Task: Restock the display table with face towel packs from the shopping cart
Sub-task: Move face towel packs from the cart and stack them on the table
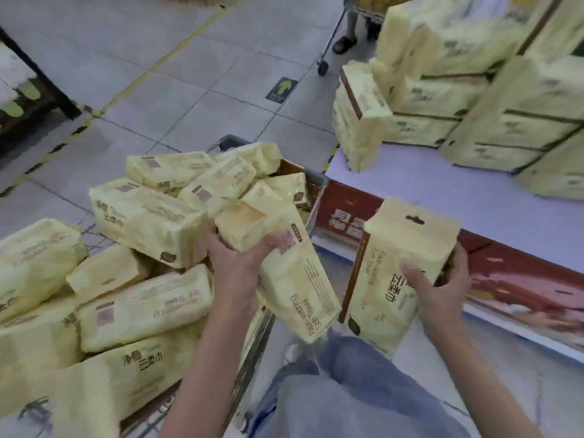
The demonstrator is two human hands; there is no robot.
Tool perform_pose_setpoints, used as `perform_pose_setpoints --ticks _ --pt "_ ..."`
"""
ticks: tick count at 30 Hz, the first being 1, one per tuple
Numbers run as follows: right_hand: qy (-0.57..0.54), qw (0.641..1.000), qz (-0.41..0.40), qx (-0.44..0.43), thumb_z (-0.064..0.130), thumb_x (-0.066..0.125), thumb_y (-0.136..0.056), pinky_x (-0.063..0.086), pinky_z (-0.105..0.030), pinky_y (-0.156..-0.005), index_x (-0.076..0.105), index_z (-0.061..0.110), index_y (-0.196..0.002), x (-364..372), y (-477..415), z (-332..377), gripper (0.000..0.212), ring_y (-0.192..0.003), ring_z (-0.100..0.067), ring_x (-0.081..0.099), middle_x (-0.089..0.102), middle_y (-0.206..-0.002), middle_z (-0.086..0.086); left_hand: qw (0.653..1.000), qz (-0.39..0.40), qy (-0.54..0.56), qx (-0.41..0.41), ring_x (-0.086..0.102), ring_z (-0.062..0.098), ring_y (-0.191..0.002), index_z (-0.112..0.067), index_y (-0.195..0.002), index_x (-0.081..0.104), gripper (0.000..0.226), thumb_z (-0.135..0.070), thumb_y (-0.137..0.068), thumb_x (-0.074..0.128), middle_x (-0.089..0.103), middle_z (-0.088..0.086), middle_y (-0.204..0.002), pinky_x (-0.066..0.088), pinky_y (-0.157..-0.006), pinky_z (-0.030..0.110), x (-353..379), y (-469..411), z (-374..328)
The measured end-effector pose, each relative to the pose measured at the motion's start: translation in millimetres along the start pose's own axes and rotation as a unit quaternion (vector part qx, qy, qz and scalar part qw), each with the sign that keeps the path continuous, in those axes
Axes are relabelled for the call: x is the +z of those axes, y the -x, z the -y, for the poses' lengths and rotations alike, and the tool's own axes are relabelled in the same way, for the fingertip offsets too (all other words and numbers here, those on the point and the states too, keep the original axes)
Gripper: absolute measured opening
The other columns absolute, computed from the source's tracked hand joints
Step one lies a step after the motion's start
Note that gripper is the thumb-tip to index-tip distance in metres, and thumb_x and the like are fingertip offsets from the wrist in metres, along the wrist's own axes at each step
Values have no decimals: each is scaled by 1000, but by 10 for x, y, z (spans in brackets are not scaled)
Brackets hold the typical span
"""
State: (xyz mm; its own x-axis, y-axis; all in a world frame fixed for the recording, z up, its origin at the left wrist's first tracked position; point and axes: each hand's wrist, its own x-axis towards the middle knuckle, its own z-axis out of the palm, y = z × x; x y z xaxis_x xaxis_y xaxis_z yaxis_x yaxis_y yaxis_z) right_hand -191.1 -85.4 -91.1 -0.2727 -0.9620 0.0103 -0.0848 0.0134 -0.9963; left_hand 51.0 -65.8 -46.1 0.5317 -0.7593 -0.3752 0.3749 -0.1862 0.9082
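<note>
Face towel packs (142, 216) lie heaped in the shopping cart (252, 352), just left of our left fingers (271, 241), so we judge most of the restocking is left to do. Our left fingers curl round one pack (300, 286) over the cart's edge; our right fingers (414, 271) grip a second pack (401, 245) upright, just short of the tabletop (442, 191). Beyond the right fingers, stacks (442, 90) already stand there, with part of the tabletop uncovered.
</note>
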Motion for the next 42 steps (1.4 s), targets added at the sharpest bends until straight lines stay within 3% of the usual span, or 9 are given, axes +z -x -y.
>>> perform_pose_setpoints --ticks 3,6,11,16,23,27,31,36,42 --pt "3 997 -71 11 45 74 -51 57 -23 -75 46 30 -117 -356 214 -25 74 -105 -18 61 58 -115 -2 997 70 -34 -10 62 21 -111 -24 -130 41 112 -27 -31 93 61 1 -123 54 -89 45 298 76 80" --pt "0 989 -145 21 42 75 -51 58 -34 -77 46 20 -121 -717 442 -67 78 -105 -21 62 60 -116 -5 988 144 -54 -21 63 19 -108 -25 -123 44 106 -32 -27 89 62 1 -120 57 -83 38 622 223 218" --pt "-11 961 -275 19 43 74 -48 55 -22 -71 50 34 -101 -1379 915 -138 59 -88 -1 62 60 -100 9 955 269 -109 -57 64 18 -107 -22 -134 39 113 -27 -34 91 63 0 -121 55 -87 44 1158 678 512" --pt "-20 923 -383 35 44 76 -46 56 -21 -71 50 37 -105 -2069 1504 -267 64 -91 -3 63 61 -104 9 918 354 -153 -92 63 20 -105 -25 -133 38 106 -19 -42 92 62 -2 -116 54 -87 46 1610 1354 898" --pt "-23 865 -496 72 46 76 -41 55 -20 -73 48 33 -110 -3022 2420 -470 75 -90 2 62 60 -104 10 869 448 -183 -102 63 16 -101 -22 -132 38 101 -18 -43 85 61 -2 -116 52 -66 24 2140 2599 1488" --pt "-25 843 -530 87 45 76 -40 55 -17 -71 48 40 -105 -3435 2804 -555 70 -86 8 61 59 -102 13 850 477 -190 -117 62 18 -101 -18 -134 37 102 -21 -43 81 60 2 -120 51 -60 20 2339 3162 1793" --pt "-18 827 -552 100 45 76 -42 56 -28 -73 48 42 -103 -3783 2961 -608 67 -90 2 62 60 -102 14 843 484 -202 -122 62 13 -99 -21 -134 38 100 -20 -44 81 60 0 -120 50 -64 23 2479 3471 1995" --pt "-10 822 -564 82 44 74 -44 52 -13 -68 46 19 -115 -4208 2733 -662 81 -83 11 59 57 -100 14 845 470 -227 -113 61 12 -98 -23 -129 39 94 -18 -45 81 60 -4 -116 50 -64 24 2708 3590 2215" --pt "-1 830 -553 77 44 72 -47 46 -7 -69 46 16 -116 -4845 2147 -776 79 -86 15 55 54 -103 16 856 434 -252 -126 60 14 -99 -22 -131 37 84 -6 -62 81 59 -3 -116 50 -68 30 3247 3583 2618"
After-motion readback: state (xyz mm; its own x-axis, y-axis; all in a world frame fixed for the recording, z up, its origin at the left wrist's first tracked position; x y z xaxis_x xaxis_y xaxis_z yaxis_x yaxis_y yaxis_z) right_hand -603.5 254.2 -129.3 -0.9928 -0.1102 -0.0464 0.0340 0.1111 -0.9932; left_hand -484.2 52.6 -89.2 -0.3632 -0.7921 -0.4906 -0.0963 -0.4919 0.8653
